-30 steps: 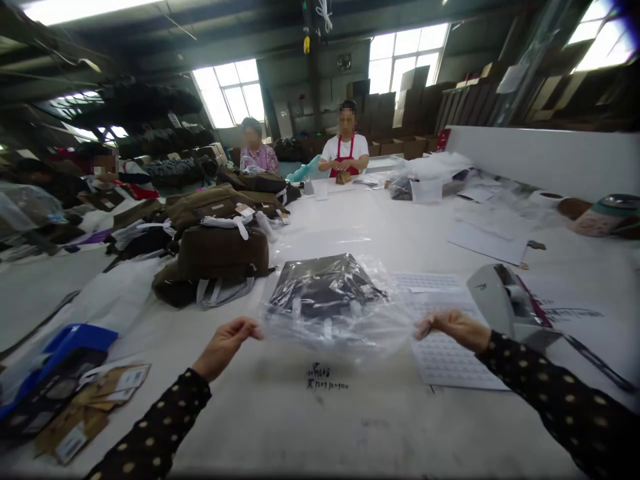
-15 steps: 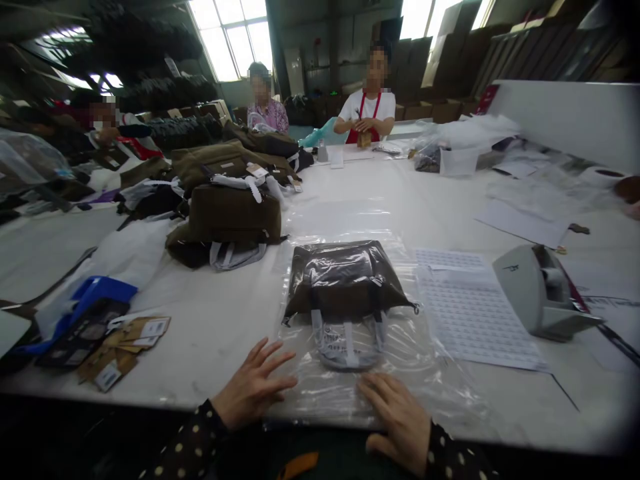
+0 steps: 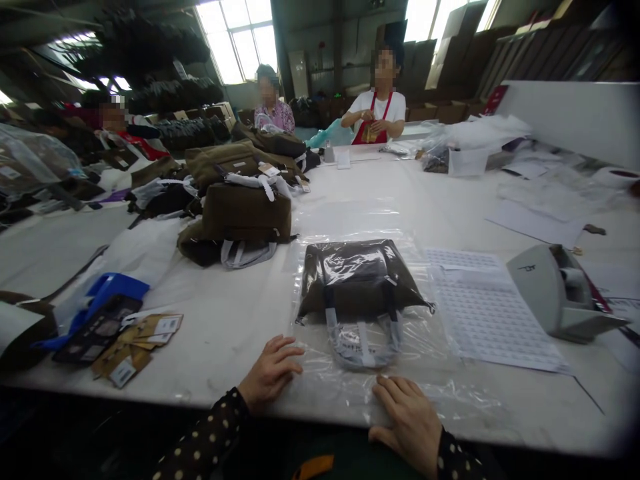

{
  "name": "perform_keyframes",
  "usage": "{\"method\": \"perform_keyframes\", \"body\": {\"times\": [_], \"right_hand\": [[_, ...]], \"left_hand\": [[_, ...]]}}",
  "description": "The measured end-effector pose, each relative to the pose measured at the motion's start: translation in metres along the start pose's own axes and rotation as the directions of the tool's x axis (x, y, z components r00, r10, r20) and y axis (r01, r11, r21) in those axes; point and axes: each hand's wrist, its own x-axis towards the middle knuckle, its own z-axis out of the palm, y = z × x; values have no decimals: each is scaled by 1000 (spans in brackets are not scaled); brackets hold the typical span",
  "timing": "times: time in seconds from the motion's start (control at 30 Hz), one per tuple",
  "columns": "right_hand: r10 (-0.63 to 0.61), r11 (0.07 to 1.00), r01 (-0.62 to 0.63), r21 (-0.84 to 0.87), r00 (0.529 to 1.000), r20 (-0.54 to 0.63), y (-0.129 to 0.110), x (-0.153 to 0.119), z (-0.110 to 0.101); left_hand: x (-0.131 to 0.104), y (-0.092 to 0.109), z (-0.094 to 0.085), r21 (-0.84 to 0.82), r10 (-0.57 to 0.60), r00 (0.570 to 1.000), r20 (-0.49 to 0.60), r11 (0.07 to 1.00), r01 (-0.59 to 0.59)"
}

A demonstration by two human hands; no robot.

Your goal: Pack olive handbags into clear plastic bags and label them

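A dark olive handbag (image 3: 360, 290) lies inside a clear plastic bag (image 3: 440, 387) in front of me. Its two handles, wrapped in pale padding, point toward me. My left hand (image 3: 274, 373) rests at the lower left edge of the plastic, fingers loosely bent and holding nothing I can see. Below the handles, my right hand (image 3: 407, 417) lies with outstretched fingers on the plastic near the table's front edge. Neither hand touches the handbag itself.
More olive bags (image 3: 247, 210) are heaped at the back left. Cardboard tags (image 3: 133, 350) and a blue tape dispenser (image 3: 113, 300) lie left. Printed sheets (image 3: 493, 300) and a grey device (image 3: 550, 293) stand right. Across the white table (image 3: 220, 333) are co-workers, one in a red apron (image 3: 373, 130).
My left hand has drawn its spread fingers closer together, still at the plastic's edge. My right hand stays on the plastic. The whole view has shifted slightly, so things appear farther right.
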Motion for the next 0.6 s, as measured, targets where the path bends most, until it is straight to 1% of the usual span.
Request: {"method": "perform_keyframes", "body": {"times": [0.07,0.13,0.17,0.2,0.23,0.27,0.3,0.33,0.37,0.4,0.43,0.47,0.5,0.53,0.6], "right_hand": [[8,1000,-8,3,1000,-7,-1,2,-2],[47,999,-47,21,999,-4,-4,5,-3],[94,994,-95,56,995,13,-6,7,-3],[156,979,-163,124,986,58,-9,9,-3],[220,941,-248,232,966,137,-11,11,-2],[270,865,-348,362,930,248,-14,14,-1],[301,742,-463,485,876,377,-17,17,1],[318,579,-591,561,798,512,-20,20,3],[321,402,-708,581,703,635,-22,23,5],[319,244,-795,555,606,729,-23,26,8],[331,134,-854,503,517,789,-24,28,11],[349,79,-887,454,451,821,-24,30,15],[361,71,-897,436,431,827,-25,30,19],[369,95,-888,450,451,812,-25,30,23],[363,168,-834,526,548,753,-26,27,29]], "left_hand": [[15,8,-7,-88,-107,990,-94,991,99],[35,17,-17,-124,-166,970,-180,982,145],[48,21,-22,-121,-183,958,-220,980,159],[62,23,-27,-107,-199,946,-257,978,177],[78,26,-31,-82,-211,935,-286,977,195],[94,27,-33,-49,-216,927,-306,976,211],[110,28,-33,-8,-214,923,-319,975,223],[124,28,-30,38,-207,922,-328,972,232],[138,28,-25,84,-203,919,-338,966,245],[148,29,-18,125,-208,913,-352,956,266],[156,31,-9,154,-222,902,-370,943,296],[162,34,2,172,-243,890,-387,929,328],[164,39,13,179,-265,879,-397,917,357],[165,44,26,172,-288,865,-410,907,384],[163,58,49,133,-331,835,-440,895,425]]}}
